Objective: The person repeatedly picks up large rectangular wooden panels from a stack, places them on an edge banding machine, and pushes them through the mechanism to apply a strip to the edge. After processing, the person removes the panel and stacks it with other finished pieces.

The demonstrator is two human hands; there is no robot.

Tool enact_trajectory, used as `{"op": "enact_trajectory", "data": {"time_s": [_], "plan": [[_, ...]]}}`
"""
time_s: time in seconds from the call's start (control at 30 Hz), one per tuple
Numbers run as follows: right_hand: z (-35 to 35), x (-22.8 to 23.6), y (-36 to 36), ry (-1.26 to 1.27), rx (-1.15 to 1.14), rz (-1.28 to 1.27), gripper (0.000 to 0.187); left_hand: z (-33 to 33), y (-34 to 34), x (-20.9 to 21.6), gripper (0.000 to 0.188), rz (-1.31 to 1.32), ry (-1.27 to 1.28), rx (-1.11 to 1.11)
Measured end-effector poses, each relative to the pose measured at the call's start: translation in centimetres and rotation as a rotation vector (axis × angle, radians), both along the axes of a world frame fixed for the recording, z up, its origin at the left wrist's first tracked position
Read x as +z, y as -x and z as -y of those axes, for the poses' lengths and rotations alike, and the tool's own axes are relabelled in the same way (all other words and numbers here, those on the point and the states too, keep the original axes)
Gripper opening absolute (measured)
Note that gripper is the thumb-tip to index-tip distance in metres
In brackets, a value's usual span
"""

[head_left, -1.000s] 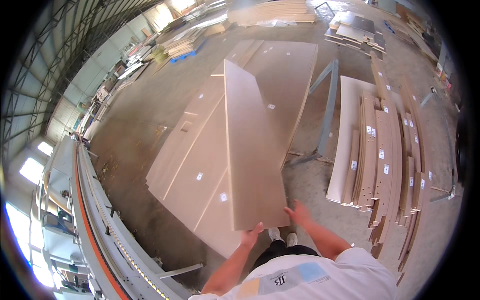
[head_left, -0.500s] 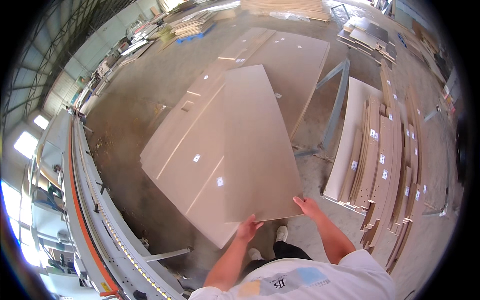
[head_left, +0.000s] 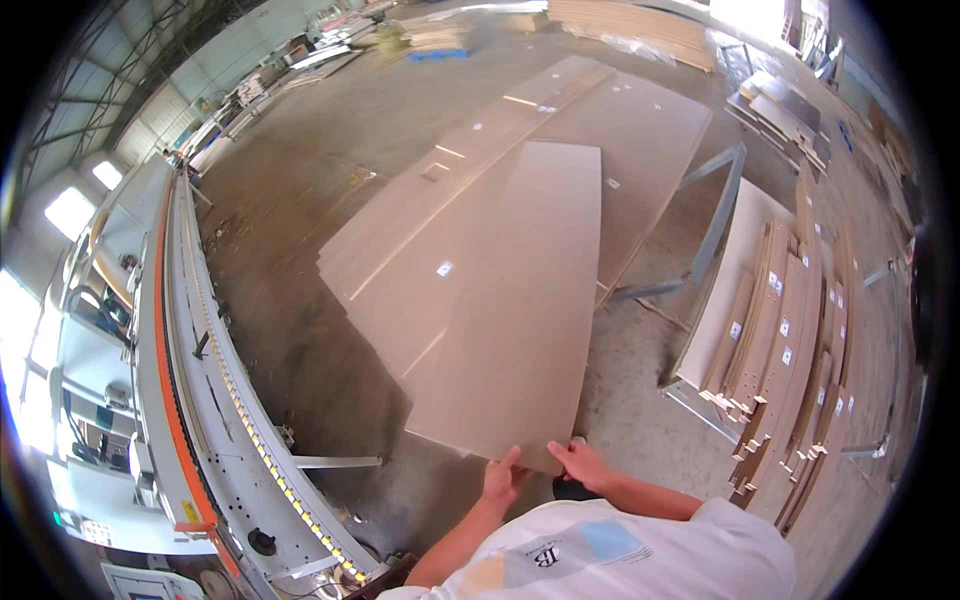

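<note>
A long, plain brown wooden panel (head_left: pixel 530 330) lies at an angle over a pile of larger brown boards (head_left: pixel 400 255). My left hand (head_left: pixel 503 478) is closed on its near edge, thumb on the top face and fingers underneath. Close by, my right hand (head_left: pixel 578 464) grips the near right corner the same way. The panel's near end sticks out past the pile toward me. White labels and pale grooves show on the boards below, one label left of the panel. Whatever supports the pile is mostly hidden.
A long machine (head_left: pixel 215 400) with an orange strip runs along the left, a metal bar (head_left: pixel 340 462) jutting from it. To the right stand a blue-grey metal frame (head_left: pixel 715 225) and a stack of narrow labelled boards (head_left: pixel 785 320). More board stacks (head_left: pixel 630 30) sit at the back.
The panel has turned clockwise over the pile, its near end swinging left and its far end right. My hands have come closer together, and the view has shifted.
</note>
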State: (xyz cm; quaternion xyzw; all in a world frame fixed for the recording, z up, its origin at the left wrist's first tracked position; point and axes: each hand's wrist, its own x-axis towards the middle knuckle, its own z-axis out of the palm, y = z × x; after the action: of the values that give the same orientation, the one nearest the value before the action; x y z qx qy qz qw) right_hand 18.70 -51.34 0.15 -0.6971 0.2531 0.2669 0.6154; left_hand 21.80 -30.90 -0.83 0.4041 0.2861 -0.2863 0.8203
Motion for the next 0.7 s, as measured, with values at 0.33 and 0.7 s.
{"op": "enact_trajectory", "data": {"time_s": [0.33, 0.7], "plan": [[-14.7, -1.2, -0.3, -0.097, 0.239, 0.005, 0.057, -25.7, 8.5, -0.9, 0.015, 0.098, -0.265, 0.4], [-23.5, -3.3, -4.2, -0.199, 0.134, -0.103, 0.076, -49.5, 22.4, 4.4, 0.016, 0.124, -0.532, 0.91]]}}
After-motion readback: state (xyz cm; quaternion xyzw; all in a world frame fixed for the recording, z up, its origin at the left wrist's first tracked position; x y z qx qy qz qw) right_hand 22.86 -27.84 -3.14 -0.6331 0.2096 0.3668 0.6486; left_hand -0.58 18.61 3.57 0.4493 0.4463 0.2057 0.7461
